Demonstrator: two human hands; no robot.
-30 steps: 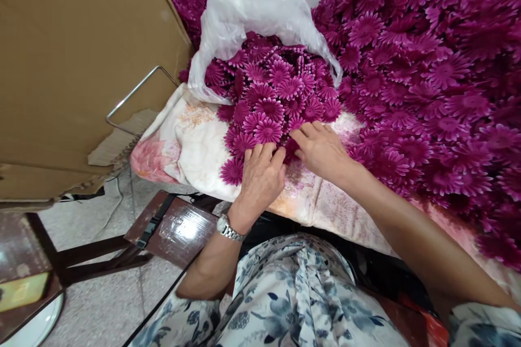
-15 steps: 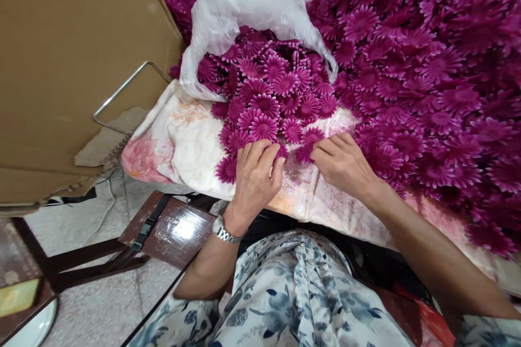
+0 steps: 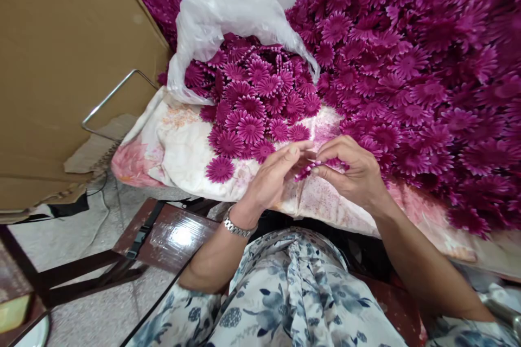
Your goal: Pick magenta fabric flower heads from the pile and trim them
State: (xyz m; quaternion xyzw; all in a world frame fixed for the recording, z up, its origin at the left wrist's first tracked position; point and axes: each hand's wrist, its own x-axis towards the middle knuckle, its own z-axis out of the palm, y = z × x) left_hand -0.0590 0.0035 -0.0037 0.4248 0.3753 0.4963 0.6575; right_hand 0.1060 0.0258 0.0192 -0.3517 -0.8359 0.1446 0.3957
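My right hand [image 3: 350, 167] pinches a magenta artificial flower head [image 3: 303, 172] between thumb and fingers, turned edge-on above the cloth. Beside it my left hand [image 3: 277, 172] reaches in with fingers stretched out and thumb raised. Whether its far fingers touch the petals is partly hidden. Just beyond both hands spreads a small heap of magenta flower heads [image 3: 250, 129], spilling from a white plastic bag [image 3: 240, 11]. One single flower head [image 3: 220, 169] lies at the heap's near left edge.
A stained, flower-patterned cloth [image 3: 183, 157] covers the table. A big pile of magenta flowers [image 3: 411, 87] fills the right side. At left stands a large cardboard box [image 3: 73, 54] with a metal wire handle [image 3: 109, 100] near it. A brown wooden stool [image 3: 175, 236] stands below.
My hands have come together from separate spots at the heap's near edge. A flower head is now lifted between my right fingers, and my left fingers have straightened. The view has shifted slightly.
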